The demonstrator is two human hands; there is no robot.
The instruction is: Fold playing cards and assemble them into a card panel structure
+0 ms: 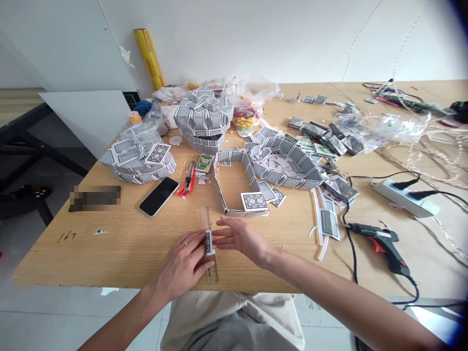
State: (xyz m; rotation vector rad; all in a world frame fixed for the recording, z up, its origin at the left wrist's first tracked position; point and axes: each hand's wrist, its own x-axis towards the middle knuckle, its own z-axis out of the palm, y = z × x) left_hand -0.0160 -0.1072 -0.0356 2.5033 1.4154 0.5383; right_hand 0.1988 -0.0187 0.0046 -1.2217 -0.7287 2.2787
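Near the front edge of the table a clear ruler (213, 273) lies lengthwise, with a narrow playing card piece (208, 243) on top of it. My left hand (183, 263) presses on the card and ruler from the left, fingertips above and thumb at the lower end. From the other side my right hand (244, 241) reaches in, fingers stretched and apart, their tips beside the card's right edge. Just beyond stands an open, curved frame made of folded cards (252, 173), with a loose playing card (254, 201) resting on its near end.
Card-built boxes (204, 117) stand at the back, another (139, 153) at left. A lined card tray (285, 163) holds loose cards. A phone (159, 196) and red utility knife (187, 180) lie left. At right are a glue gun (383, 243), power strip (405, 197) and cables.
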